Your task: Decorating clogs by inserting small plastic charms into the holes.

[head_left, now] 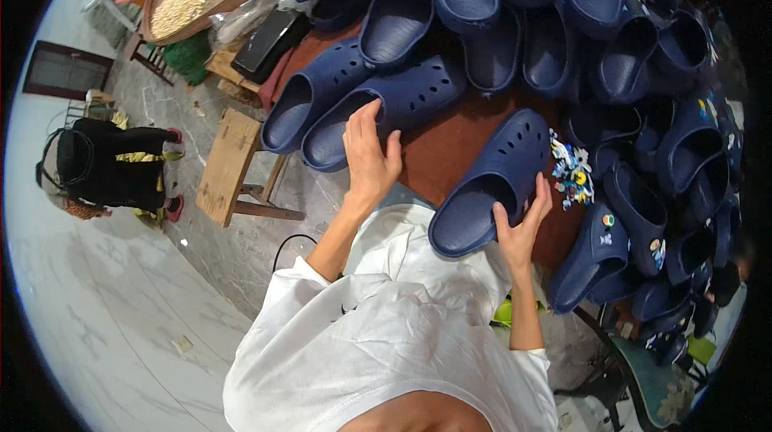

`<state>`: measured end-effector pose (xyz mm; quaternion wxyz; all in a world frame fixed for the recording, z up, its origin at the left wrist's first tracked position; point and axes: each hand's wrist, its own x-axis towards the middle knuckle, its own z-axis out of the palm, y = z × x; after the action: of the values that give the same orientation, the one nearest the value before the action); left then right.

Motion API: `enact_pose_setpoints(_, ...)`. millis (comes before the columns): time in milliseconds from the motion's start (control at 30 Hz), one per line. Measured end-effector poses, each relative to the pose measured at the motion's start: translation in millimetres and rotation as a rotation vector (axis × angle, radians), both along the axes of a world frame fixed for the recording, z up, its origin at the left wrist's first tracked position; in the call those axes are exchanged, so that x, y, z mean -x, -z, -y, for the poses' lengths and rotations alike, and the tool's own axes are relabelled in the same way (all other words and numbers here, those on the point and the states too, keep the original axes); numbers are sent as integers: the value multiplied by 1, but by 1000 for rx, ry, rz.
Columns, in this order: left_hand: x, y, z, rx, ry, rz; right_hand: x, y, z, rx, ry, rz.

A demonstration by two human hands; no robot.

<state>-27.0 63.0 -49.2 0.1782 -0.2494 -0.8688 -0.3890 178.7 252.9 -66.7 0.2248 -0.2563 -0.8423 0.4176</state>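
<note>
A navy clog [523, 143] with a holed toe lies angled on the brown tabletop, toe pointing away from me. My right hand [524, 227] grips its right edge near the heel, thumb on the opening's side and fingers along the outer wall. My left hand [371, 160] is beside another navy clog [426, 88] on the left, thumb and fingers apart; its fingertips overlap that clog's near edge, and I cannot tell how firmly they touch. Next to the right-hand clog's toe sits a pile of small colourful charms [572, 173], several flower-shaped. A further clog [318, 90] rests at the left.
Many navy clogs crowd the far and right sides; one clog [597, 251] at right carries charms. A wooden stool [229, 167] stands left of the table. Beyond are a black box [272, 45] and a round tray [241, 0] of pale grains. Another person [104, 155] bends at far left.
</note>
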Motion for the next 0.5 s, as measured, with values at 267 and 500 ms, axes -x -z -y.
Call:
enact_pose_setpoints(267, -70, -37, -24, -134, 429, 273, 13, 11, 30, 276, 179, -228)
enact_pose_setpoints(500, -72, -48, -14, 86, 547, 674, 20, -31, 51, 479, 117, -328)
